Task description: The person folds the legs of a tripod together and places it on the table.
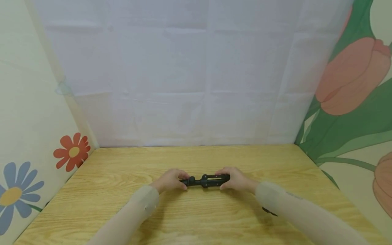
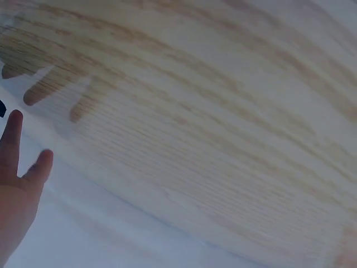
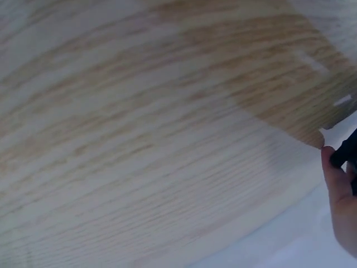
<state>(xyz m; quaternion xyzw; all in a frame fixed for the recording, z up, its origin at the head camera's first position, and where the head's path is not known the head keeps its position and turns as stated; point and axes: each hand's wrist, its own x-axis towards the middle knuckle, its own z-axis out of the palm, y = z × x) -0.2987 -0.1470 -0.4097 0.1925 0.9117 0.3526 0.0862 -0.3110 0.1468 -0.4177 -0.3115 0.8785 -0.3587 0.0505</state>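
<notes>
A small black tripod (image 1: 202, 181) with folded legs lies sideways between my two hands, low over the wooden table (image 1: 196, 217). My left hand (image 1: 171, 180) holds the slimmer end, beside a round knob, fingers on the far side and thumb on the near side. Around the leg end, my right hand (image 1: 235, 179) grips with fingers and thumb. In the left wrist view, two extended digits of the left hand (image 2: 17, 178) show at the left edge. The right wrist view catches the right hand (image 3: 341, 206) against a dark part of the tripod (image 3: 348, 153).
A pale creased sheet (image 1: 183, 75) hangs behind the table's back edge. Flower-patterned walls stand on both sides, with a red flower (image 1: 72, 151) at left and a large pink tulip (image 1: 352, 78) at right. Hand shadows fall across the wood.
</notes>
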